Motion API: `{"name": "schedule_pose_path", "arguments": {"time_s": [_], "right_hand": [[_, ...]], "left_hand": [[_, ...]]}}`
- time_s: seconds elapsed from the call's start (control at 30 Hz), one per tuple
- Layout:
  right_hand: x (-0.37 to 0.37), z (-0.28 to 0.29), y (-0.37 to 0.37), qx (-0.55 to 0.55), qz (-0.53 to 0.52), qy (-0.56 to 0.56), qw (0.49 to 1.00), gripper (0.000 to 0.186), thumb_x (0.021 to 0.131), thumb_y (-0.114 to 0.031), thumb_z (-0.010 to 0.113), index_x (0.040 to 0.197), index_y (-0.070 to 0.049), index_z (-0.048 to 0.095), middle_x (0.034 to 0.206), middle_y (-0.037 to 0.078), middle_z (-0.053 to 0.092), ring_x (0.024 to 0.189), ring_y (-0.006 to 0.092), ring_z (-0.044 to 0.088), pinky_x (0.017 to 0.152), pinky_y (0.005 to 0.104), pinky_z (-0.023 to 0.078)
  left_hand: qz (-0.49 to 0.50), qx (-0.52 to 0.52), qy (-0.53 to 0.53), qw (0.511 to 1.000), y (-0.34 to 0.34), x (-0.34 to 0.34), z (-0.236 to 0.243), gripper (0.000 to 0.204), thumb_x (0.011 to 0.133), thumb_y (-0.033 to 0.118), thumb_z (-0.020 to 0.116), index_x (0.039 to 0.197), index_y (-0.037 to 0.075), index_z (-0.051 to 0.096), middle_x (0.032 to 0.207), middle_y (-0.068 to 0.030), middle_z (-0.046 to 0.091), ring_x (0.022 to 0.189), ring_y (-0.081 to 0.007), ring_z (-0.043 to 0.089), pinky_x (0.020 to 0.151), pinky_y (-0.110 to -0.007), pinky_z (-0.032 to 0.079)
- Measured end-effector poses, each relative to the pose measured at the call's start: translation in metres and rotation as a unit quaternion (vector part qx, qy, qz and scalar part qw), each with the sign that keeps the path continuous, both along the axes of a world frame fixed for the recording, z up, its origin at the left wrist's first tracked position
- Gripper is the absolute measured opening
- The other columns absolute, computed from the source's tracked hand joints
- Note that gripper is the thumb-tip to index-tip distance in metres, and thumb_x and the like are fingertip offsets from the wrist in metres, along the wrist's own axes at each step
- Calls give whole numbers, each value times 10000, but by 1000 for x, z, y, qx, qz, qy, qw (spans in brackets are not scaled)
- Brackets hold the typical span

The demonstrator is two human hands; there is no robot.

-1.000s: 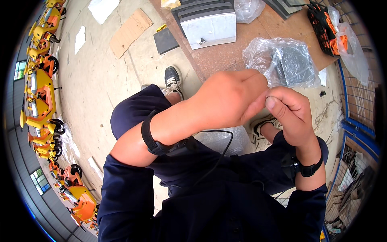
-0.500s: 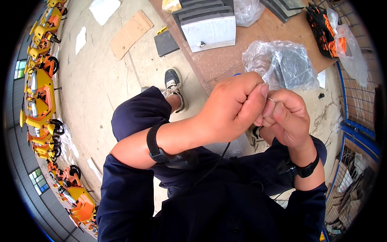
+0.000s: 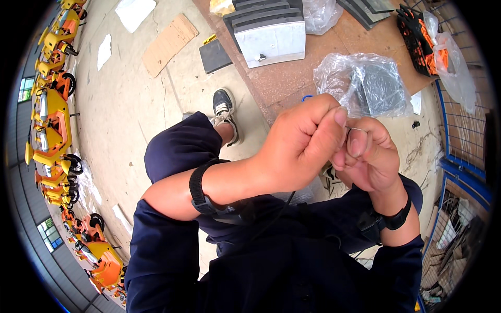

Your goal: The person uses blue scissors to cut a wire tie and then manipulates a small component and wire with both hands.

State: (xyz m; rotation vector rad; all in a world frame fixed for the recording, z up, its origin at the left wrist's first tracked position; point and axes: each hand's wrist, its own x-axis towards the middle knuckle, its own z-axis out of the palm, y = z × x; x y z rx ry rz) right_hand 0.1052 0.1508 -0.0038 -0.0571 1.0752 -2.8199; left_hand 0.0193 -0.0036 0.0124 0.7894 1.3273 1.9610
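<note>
Silvery wire ring, thin and small, pinched between both hands in the head view, raised in front of the chest above the lap. Left hand curled nearly shut, thumb pressed down against the ring's left side, fingers folded under and out of sight. Right hand likewise closed tight, fingertip pressed up against the ring from below. Hands touching each other, knuckles together. Exact shape of the ring hard to make out, most of it covered by the fingers.

Counted: two hands, two black wristbands, one on the left wrist and one on the right. One black shoe seen on the concrete floor past the left knee; a second shoe mostly hidden behind the hands. One thin black cable hung down from under the left hand over the dark blue workwear.

Beyond the hands, reddish counter carried one clear plastic bag holding dark flat pieces, just above the hands in the picture. One grey metal box stood farther off. One orange-and-black item in plastic lay near the wire fence at the right, cut off by the rim. Row of yellow and orange machines ran along the left edge, too bent and small to count.
</note>
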Motion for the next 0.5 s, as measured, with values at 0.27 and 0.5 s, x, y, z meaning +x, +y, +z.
{"name": "schedule_pose_path", "arguments": {"time_s": [0.27,0.5], "right_hand": [[-1,-2,4,-15,-8,8,1000,286,973,-269,528,900,4,567,686,82,510,657,171,475,588,285,368],[-3,0,7,-11,-17,6,1000,284,971,-261,533,916,16,565,683,86,505,651,147,458,594,276,374]], "left_hand": [[-5,32,-126,991,5,2,3,307,1041,184,334,789,39,435,788,-71,537,668,-128,576,602,-229,434],[1,38,-146,989,5,1,3,312,1039,191,341,774,50,425,803,-77,536,659,-119,551,594,-232,415]]}}
